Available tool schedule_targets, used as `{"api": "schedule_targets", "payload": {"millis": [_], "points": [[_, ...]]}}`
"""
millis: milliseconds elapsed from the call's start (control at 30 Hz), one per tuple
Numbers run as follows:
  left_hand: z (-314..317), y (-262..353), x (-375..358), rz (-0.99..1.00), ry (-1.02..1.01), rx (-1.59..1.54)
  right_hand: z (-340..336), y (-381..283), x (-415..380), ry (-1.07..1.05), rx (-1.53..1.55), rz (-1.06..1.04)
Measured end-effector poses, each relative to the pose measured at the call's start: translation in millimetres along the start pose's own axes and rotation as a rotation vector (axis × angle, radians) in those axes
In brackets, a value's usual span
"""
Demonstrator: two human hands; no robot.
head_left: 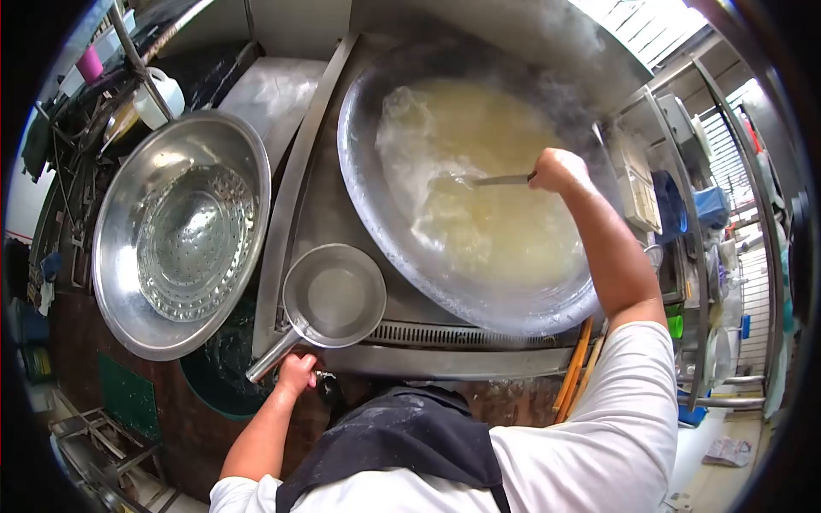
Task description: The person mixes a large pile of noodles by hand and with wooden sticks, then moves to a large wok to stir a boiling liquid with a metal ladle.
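My right hand [560, 171] is closed around the dark handle of a ladle-like utensil [500, 180], its head down in the liquid. That cloudy yellowish liquid [487, 231], with white foam on its left side, fills much of a very large wok [385, 227]. Low at the stove's front edge, my left hand [297, 374] is closed, right beside the handle of a metal saucepan [333, 295]. A small metal piece shows just right of its fingers; I cannot tell what they grip. The saucepan sits on the stove ledge, left of the wok.
A wide steel basin [115, 248] with a perforated colander [192, 231] in it stands at left, above a dark green tub [214, 385]. Wooden sticks [575, 368] lean at the stove's front right. Metal shelving [701, 256] lines the right side. Steam rises behind the wok.
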State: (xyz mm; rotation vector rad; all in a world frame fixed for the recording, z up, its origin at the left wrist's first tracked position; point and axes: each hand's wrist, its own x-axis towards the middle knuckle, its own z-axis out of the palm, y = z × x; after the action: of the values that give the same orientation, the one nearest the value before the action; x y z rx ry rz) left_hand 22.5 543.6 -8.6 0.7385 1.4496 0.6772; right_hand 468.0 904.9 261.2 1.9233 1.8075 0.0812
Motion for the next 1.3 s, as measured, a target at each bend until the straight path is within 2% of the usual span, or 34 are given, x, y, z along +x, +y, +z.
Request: {"api": "schedule_targets", "payload": {"millis": [133, 267, 333, 467, 600, 700, 900, 1000, 1067, 1100, 1167, 1200, 1267, 1300], "points": [[0.0, 1.4, -0.9, -0.013, 0.001, 0.014, 22.7, -16.9, -19.9, 0.079, 0.017, -0.039], [1.4, 5.5, 0.4, -0.064, 0.025, 0.095, 88.2, -29.4, -85.5, -0.028, 0.051, -0.074], [-1.9, 12.7, -2.7, -0.118, -0.03, 0.096, 84.9, -43.1, -145.2, 0.003, 0.142, -0.067], [-3.4, 12.5, -4.6, -0.079, -0.059, 0.142, 70.6, -47.2, -225.1, -0.039, 0.139, -0.075], [-4.3, 6.2, -4.5, -0.076, -0.082, 0.13, 52.7, -47.7, -271.5, -0.07, 0.16, -0.11], [-6.0, 11.5, -3.5, -0.069, -0.089, 0.121, 48.4, -55.6, -277.4, -0.081, 0.128, -0.127], [-7.3, 12.2, -1.9, -0.049, -0.124, 0.11, 49.3, -66.4, -204.6, -0.111, 0.06, -0.106], [-3.7, 13.1, -2.2, -0.156, -0.068, 0.052, 55.6, -70.2, -123.0, -0.119, 0.059, -0.063], [-0.6, 9.0, -2.9, -0.111, -0.023, 0.015, 73.1, -69.6, -51.6, -0.15, 0.05, 0.032], [2.1, 17.2, -5.4, -0.126, 0.005, 0.023, 83.1, -65.5, -17.5, -0.083, 0.076, 0.065], [4.2, 15.8, -4.7, -0.142, 0.042, -0.005, 69.8, -66.1, 18.1, -0.099, 0.099, 0.133], [5.8, 15.9, -4.6, -0.136, 0.078, -0.046, 84.1, -59.6, 53.1, -0.072, 0.173, 0.177], [10.7, 22.7, 1.0, -0.117, 0.116, -0.059, 111.5, -52.3, 97.9, 0.109, 0.223, 0.202], [6.1, 18.1, 3.5, -0.143, 0.1, -0.049, 108.2, -49.2, 105.1, 0.111, 0.219, 0.196]]}}
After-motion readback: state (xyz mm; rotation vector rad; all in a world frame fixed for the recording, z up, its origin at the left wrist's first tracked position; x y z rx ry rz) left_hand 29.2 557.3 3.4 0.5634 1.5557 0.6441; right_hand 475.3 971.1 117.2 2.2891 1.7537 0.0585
